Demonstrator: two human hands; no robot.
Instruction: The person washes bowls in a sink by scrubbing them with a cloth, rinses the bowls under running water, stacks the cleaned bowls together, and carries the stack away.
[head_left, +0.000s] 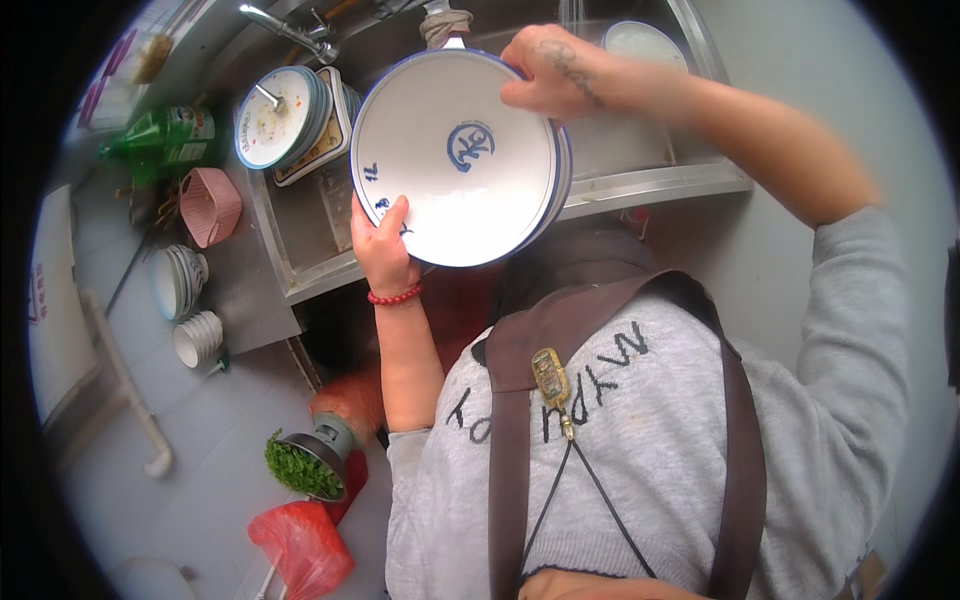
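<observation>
Large white plates with blue rims (465, 217) are held tilted over the sink; more than one rim shows at their right edge. My left hand (386, 251), with a red bead bracelet at the wrist, grips the lower left rim, thumb on the top plate's face. At the upper right rim is my right hand (551, 75), its fingers curled over the edge; its fingertips are partly hidden. Another white dish (645, 46) lies in the sink at the upper right, near a thin stream of water (571, 13).
The metal sink edge (645, 184) runs before me. Stacked plates (274, 120) with a metal utensil on top stand left, beside a faucet (300, 34). Further left are a green bottle (169, 139), a pink basket (210, 206), stacked bowls (178, 281) and cups (197, 337). Greens (304, 469) sit lower left.
</observation>
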